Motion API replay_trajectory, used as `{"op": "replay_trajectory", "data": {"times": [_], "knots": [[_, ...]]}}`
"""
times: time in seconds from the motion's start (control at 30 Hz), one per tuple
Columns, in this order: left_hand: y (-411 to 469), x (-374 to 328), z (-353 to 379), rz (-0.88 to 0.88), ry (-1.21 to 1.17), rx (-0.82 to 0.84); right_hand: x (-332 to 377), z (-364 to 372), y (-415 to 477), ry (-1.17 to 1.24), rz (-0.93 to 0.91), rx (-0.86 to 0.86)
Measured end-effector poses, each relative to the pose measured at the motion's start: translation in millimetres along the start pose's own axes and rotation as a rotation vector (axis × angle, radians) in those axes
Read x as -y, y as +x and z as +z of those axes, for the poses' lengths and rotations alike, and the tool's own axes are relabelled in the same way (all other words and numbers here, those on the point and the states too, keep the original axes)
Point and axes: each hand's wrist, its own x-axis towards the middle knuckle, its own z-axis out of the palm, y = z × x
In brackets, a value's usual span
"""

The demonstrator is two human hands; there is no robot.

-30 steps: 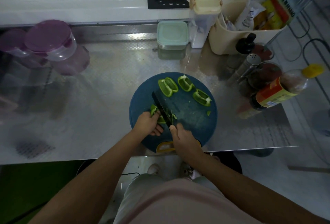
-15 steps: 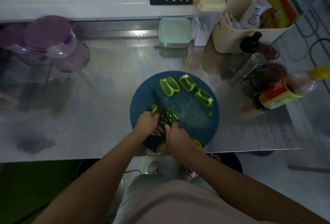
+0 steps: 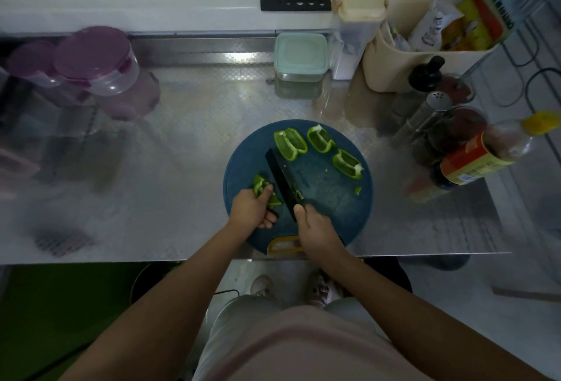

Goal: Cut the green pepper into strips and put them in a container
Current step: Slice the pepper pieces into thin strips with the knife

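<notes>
Head, left hand point(image 3: 252, 209): fingers curled over a green pepper piece point(image 3: 261, 187), pinning it to the blue cutting board point(image 3: 328, 204) on the tabletop point(image 3: 188, 144).
Head, right hand point(image 3: 315, 229): wrapped round the black knife point(image 3: 280, 173), blade just beside that piece.
Head, uncut pieces point(image 3: 290, 144): three, at the board's far side.
Advice: tuck fingertips back and slice narrow, even strips.

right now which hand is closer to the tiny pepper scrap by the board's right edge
Right. The right hand, gripping the knife, is just left of the tiny pepper scrap; the left hand, holding a pepper piece, is beyond the knife, farther left.
</notes>
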Motion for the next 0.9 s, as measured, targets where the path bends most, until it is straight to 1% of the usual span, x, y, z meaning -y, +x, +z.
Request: {"op": "replay_trajectory", "data": {"times": [0.1,0.33,0.47,0.63,0.9], "knots": [[-1,-1,-2,0.01,0.001,0.037,4,3,-1,-0.025,-0.033,0.024],[0,-5,-5,-0.035,0.02,0.091,3,7,-3,-0.022,-0.032,0.033],[1,-5,-6,-0.039,0.017,0.084,5,9,-5,-0.061,-0.065,0.009],[5,-2,-6,-0.031,0.039,0.06,6,15,-5,-0.201,-0.077,-0.007],[7,-1,-6,-0.034,0.064,0.064,9,16,2,-0.207,-0.046,0.041]]}}
